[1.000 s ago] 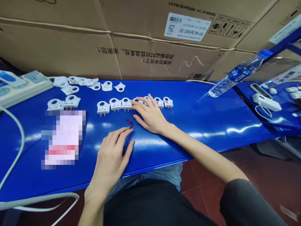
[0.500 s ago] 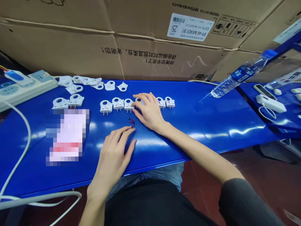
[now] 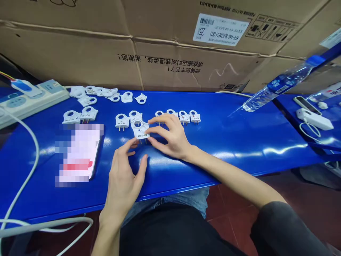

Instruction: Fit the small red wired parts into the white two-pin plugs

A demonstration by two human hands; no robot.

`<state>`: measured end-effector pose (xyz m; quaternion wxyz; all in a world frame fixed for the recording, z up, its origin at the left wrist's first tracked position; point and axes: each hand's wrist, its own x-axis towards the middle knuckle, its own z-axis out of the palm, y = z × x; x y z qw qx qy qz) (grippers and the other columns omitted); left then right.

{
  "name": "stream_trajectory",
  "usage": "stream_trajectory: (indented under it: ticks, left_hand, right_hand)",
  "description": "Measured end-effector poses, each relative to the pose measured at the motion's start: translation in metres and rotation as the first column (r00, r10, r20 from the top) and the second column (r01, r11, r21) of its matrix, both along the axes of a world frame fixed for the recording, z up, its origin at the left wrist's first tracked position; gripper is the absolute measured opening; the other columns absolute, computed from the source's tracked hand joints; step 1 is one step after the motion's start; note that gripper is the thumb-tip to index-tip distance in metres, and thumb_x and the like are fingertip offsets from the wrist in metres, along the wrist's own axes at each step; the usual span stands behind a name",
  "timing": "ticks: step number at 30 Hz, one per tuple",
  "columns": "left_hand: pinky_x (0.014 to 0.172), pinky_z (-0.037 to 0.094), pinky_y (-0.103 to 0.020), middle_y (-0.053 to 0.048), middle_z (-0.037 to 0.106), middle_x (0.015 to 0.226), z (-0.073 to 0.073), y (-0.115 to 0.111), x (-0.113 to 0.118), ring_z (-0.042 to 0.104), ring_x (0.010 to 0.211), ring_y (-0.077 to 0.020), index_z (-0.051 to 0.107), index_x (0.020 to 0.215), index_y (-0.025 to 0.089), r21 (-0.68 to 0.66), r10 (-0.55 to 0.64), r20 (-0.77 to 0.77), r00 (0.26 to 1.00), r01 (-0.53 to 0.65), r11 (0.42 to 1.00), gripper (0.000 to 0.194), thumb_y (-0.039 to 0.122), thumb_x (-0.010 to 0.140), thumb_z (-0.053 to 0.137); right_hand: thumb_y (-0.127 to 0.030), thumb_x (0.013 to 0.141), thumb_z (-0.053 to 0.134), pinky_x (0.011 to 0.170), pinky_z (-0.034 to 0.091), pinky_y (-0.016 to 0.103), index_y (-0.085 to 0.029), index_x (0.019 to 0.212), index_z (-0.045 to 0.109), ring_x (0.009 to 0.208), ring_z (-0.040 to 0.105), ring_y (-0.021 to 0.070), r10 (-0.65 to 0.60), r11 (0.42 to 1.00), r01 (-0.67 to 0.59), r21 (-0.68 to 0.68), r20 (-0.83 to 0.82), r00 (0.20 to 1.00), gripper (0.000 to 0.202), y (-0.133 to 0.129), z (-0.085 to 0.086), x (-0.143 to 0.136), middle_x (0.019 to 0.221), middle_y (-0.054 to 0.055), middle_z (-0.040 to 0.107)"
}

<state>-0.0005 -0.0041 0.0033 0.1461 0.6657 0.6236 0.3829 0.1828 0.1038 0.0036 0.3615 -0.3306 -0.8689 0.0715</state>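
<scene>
My right hand (image 3: 173, 137) pinches a white plug housing (image 3: 141, 130) with a round hole and two metal pins, tilted in front of the row. Just below its left corner is my left hand (image 3: 128, 163), its thumb spread away from the curled fingers. Whether those fingertips touch the housing I cannot tell. Similar white plug housings stand behind: one at the left (image 3: 122, 121), one partly covered by the held piece (image 3: 135, 115), and several to the right (image 3: 184, 117). The small red and black wires are out of sight.
Loose white covers (image 3: 126, 96) lie along the back, beside two more plug housings (image 3: 71, 117). A phone (image 3: 82, 149), partly blurred, is at left near a power strip (image 3: 39, 95). A water bottle (image 3: 282, 83) leans at right. Cardboard boxes (image 3: 165, 71) wall the back of the blue table (image 3: 226, 142).
My right hand has taken a plug housing from the row and brought it forward and left. My left hand has shifted slightly left. The red and black wires no longer show.
</scene>
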Motion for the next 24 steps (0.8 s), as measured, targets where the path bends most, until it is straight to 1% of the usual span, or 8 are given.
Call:
stream_trajectory:
  ticks: [3, 8, 10, 13, 15, 18, 21, 24]
  left_hand:
    - [0.097, 0.058, -0.042, -0.012, 0.060, 0.140, 0.001, -0.001, 0.000, 0.069, 0.111, -0.0243, 0.042, 0.150, 0.025, 0.010, 0.006, -0.013, 1.000, -0.006, 1.000, 0.054, 0.033, 0.100, 0.060]
    - [0.098, 0.055, -0.038, -0.008, 0.068, 0.125, 0.004, 0.000, -0.001, 0.070, 0.106, -0.0219, 0.054, 0.135, 0.023, 0.070, -0.001, -0.065, 0.998, 0.006, 0.998, 0.032, 0.026, 0.103, 0.054]
    - [0.095, 0.055, -0.038, -0.007, 0.070, 0.121, 0.005, 0.000, -0.001, 0.071, 0.102, -0.0214, 0.057, 0.129, 0.023, 0.083, 0.032, -0.060, 0.998, -0.027, 0.996, 0.026, 0.026, 0.103, 0.054]
    - [0.093, 0.055, -0.037, -0.006, 0.072, 0.117, 0.007, 0.000, -0.002, 0.071, 0.099, -0.0212, 0.060, 0.124, 0.024, 0.061, 0.076, -0.037, 0.996, -0.074, 0.995, 0.022, 0.027, 0.104, 0.053]
    - [0.091, 0.056, -0.037, -0.005, 0.072, 0.116, 0.008, -0.001, -0.003, 0.072, 0.099, -0.0214, 0.061, 0.124, 0.025, 0.031, 0.100, -0.021, 0.995, -0.099, 0.995, 0.023, 0.029, 0.103, 0.055]
    - [0.092, 0.056, -0.036, -0.004, 0.073, 0.113, 0.009, -0.001, -0.002, 0.073, 0.098, -0.0210, 0.062, 0.123, 0.025, 0.015, 0.122, -0.009, 0.992, -0.122, 0.992, 0.023, 0.032, 0.102, 0.058]
    - [0.093, 0.056, -0.035, -0.002, 0.074, 0.110, 0.010, 0.000, 0.000, 0.073, 0.099, -0.0204, 0.064, 0.120, 0.025, 0.015, 0.118, -0.020, 0.993, -0.118, 0.993, 0.022, 0.033, 0.100, 0.061]
    - [0.093, 0.056, -0.034, -0.002, 0.075, 0.108, 0.011, 0.000, 0.002, 0.073, 0.100, -0.0204, 0.065, 0.119, 0.026, 0.006, 0.115, -0.027, 0.993, -0.115, 0.993, 0.021, 0.034, 0.100, 0.062]
  right_hand:
    - [-0.034, 0.104, 0.058, 0.111, 0.045, 0.046, -0.026, 0.113, 0.073, 0.127, 0.057, 0.0236, 0.076, 0.997, -0.075, 0.035, -0.017, 0.997, 0.019, -0.010, 0.002, -0.001, 0.130, 0.005, 0.070]
    - [-0.032, 0.103, 0.060, 0.107, 0.049, 0.042, -0.022, 0.118, 0.069, 0.125, 0.059, 0.0225, 0.155, 0.987, -0.152, 0.051, -0.044, 0.987, 0.020, -0.016, 0.004, 0.003, 0.130, 0.008, 0.069]
    - [-0.034, 0.103, 0.061, 0.105, 0.051, 0.041, -0.021, 0.125, 0.065, 0.124, 0.060, 0.0231, 0.142, 0.990, -0.142, 0.014, -0.058, 0.988, 0.026, -0.014, 0.004, 0.006, 0.130, 0.011, 0.067]
    - [-0.035, 0.103, 0.059, 0.098, 0.053, 0.040, -0.019, 0.131, 0.058, 0.117, 0.062, 0.0236, 0.085, 0.991, -0.086, -0.106, -0.012, 0.996, 0.032, -0.009, 0.002, 0.009, 0.127, 0.013, 0.067]
    - [-0.036, 0.103, 0.060, 0.092, 0.054, 0.039, -0.018, 0.128, 0.059, 0.109, 0.064, 0.0239, 0.047, 0.983, -0.034, -0.178, 0.067, 0.997, 0.030, -0.007, 0.000, 0.009, 0.122, 0.012, 0.068]
    - [-0.038, 0.101, 0.064, 0.085, 0.051, 0.037, -0.018, 0.116, 0.062, 0.100, 0.062, 0.0236, 0.018, 0.976, 0.019, -0.217, 0.170, 0.985, 0.025, -0.005, -0.002, 0.007, 0.111, 0.010, 0.069]
    - [-0.037, 0.101, 0.063, 0.083, 0.049, 0.035, -0.019, 0.107, 0.065, 0.097, 0.060, 0.0225, 0.024, 0.975, 0.023, -0.220, 0.209, 0.978, 0.019, -0.004, -0.002, 0.005, 0.106, 0.008, 0.069]
    - [-0.036, 0.104, 0.059, 0.083, 0.047, 0.034, -0.019, 0.105, 0.066, 0.096, 0.058, 0.0218, 0.043, 0.978, 0.004, -0.211, 0.218, 0.975, 0.018, -0.004, -0.003, 0.004, 0.104, 0.007, 0.068]
